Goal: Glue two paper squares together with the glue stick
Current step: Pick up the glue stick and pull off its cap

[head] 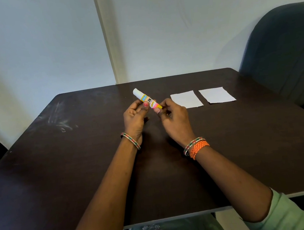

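While both hands pinch the glue stick [147, 100] | left hand [134, 116] near cap, right hand [173, 118] at base | axis upper-left to lower-right | squares [186, 99] right of frame centre

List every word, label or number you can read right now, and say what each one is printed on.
"IN": large black letters on the glue stick, held in both hands.
Blue patch near the white cap: print too small to read.
Pink and yellow band near the base: print blurred, unreadable.
Two paper squares: blank, no text.
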